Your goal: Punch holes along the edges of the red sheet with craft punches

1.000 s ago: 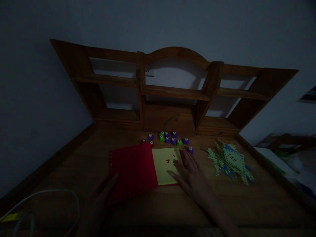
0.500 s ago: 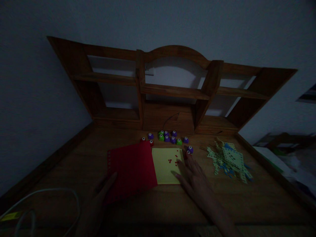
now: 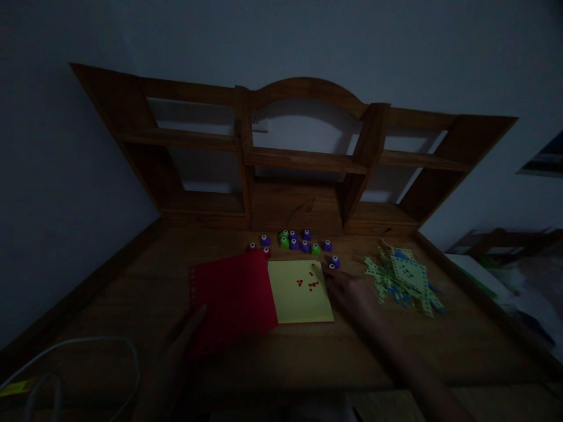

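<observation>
My left hand (image 3: 182, 334) grips the lower left part of a red paper sheet (image 3: 231, 296), thumb on top and fingers hidden beneath. A row of small punched holes runs down the sheet's left edge. The sheet overlaps the left side of a yellow sheet (image 3: 292, 305), which has a thin red edge along its bottom. Small red paper pieces (image 3: 311, 285) lie scattered on the yellow. At that sheet's right edge is my right hand (image 3: 349, 293), blurred, its fingers bunched close to a red eye-topped piece (image 3: 332, 267). Whether they hold anything is unclear.
Several purple, green and red eye-topped pieces (image 3: 294, 243) stand behind the sheets. To the right lies a pile of perforated yellow-green and blue strips (image 3: 409, 275). A wooden shelf unit (image 3: 303, 155) closes off the back. A white cable (image 3: 88, 339) loops at lower left.
My right hand has drawn its spread fingers together and moved off the yellow sheet to its right edge. The loose red pieces there have shifted slightly. My left hand stays on the red sheet.
</observation>
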